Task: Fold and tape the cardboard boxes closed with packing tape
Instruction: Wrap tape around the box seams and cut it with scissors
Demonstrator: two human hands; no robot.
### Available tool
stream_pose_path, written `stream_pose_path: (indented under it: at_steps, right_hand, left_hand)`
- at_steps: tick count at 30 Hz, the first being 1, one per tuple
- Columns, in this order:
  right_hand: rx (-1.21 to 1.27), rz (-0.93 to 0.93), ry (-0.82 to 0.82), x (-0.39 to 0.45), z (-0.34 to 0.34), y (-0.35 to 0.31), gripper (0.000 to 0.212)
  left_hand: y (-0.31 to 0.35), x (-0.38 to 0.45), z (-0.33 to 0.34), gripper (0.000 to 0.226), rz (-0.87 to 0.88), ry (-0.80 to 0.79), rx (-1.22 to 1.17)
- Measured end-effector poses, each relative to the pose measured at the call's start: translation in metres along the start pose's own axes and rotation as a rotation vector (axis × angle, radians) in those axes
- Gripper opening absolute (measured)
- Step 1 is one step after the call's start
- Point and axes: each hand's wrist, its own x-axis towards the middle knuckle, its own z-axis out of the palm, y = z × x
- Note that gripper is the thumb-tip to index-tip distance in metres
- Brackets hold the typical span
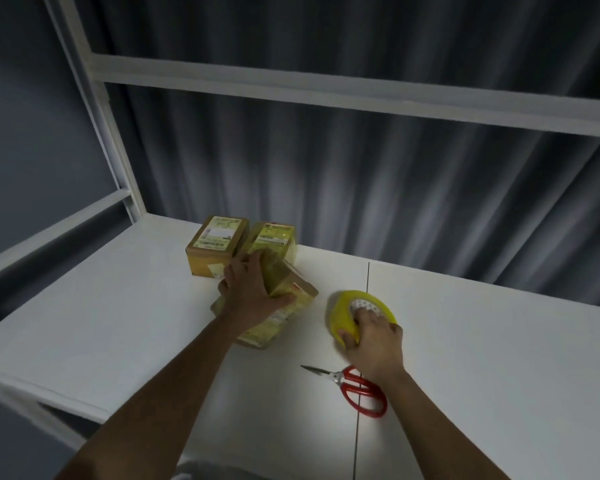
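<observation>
Left hand (pixel 253 294) grips box (pixel 278 306), right hand (pixel 373 341) tape roll (pixel 347 306)

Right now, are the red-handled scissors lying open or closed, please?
Closed: the red-handled scissors lie flat on the white table, blades together in one point.

arms: both showing bare, no sleeves | left hand (pixel 253 296), right hand (pixel 374 341): wearing no gloves, rings or watch

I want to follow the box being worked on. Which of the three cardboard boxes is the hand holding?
The nearest box, gripped by the left hand. The two others, left box and right box, stand untouched behind it.
</observation>
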Motion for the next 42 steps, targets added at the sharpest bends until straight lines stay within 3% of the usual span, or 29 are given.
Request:
stream_pose_path:
  at_steps: [4, 8, 11, 13, 16, 18, 20, 24, 27, 31, 34, 37, 42]
  right_hand:
    - [-0.075, 0.075, -0.066, 0.007, -0.004, 0.003, 0.053]
    - [-0.229, 0.041, -0.172, 0.007, -0.001, 0.002, 0.072]
    - [-0.199, 0.015, -0.224, 0.003, 0.005, 0.007, 0.078]
    - [-0.104, -0.041, -0.109, -0.002, 0.005, 0.014, 0.075]
    - [0.114, -0.312, 0.227, -0.023, 0.003, 0.029, 0.034]
    - [0.154, -0.506, 0.133, -0.044, 0.007, 0.033, 0.018]
    - [0.050, -0.463, -0.112, -0.058, 0.013, 0.033, 0.032]
    - [-0.117, -0.359, -0.315, -0.052, 0.008, 0.024, 0.043]
    - [-0.043, -0.371, -0.309, -0.053, -0.009, 0.020, 0.036]
    - [0.148, -0.325, -0.166, -0.043, -0.051, 0.025, 0.028]
    - [-0.001, -0.258, -0.136, -0.012, -0.085, 0.023, 0.031]
    - [-0.212, -0.224, -0.252, 0.019, -0.102, 0.011, 0.044]
    - [-0.606, -0.370, -0.320, 0.055, -0.113, -0.021, 0.066]
  left_hand:
    - [-0.009, -0.003, 0.000, 0.111, -0.034, 0.079, 0.031]
    - [-0.002, -0.004, 0.003, 0.109, -0.012, 0.143, 0.144]
    - [0.005, -0.008, 0.009, 0.107, -0.015, 0.142, 0.178]
    - [0.008, -0.009, 0.011, 0.106, -0.011, 0.170, 0.171]
    - [0.011, -0.006, 0.010, 0.105, 0.012, 0.192, 0.179]
    - [0.013, -0.004, 0.008, 0.105, 0.025, 0.195, 0.190]
    - [0.014, -0.004, 0.007, 0.105, 0.023, 0.181, 0.192]
    - [0.014, -0.005, 0.006, 0.105, 0.019, 0.179, 0.190]
    - [0.013, -0.007, 0.007, 0.107, 0.018, 0.165, 0.181]
    - [0.010, -0.007, 0.007, 0.109, 0.027, 0.165, 0.164]
    - [0.008, -0.007, 0.006, 0.107, 0.022, 0.161, 0.164]
    - [0.007, -0.010, 0.006, 0.105, 0.032, 0.190, 0.172]
    - [0.002, -0.006, 0.011, 0.105, 0.049, 0.252, 0.173]
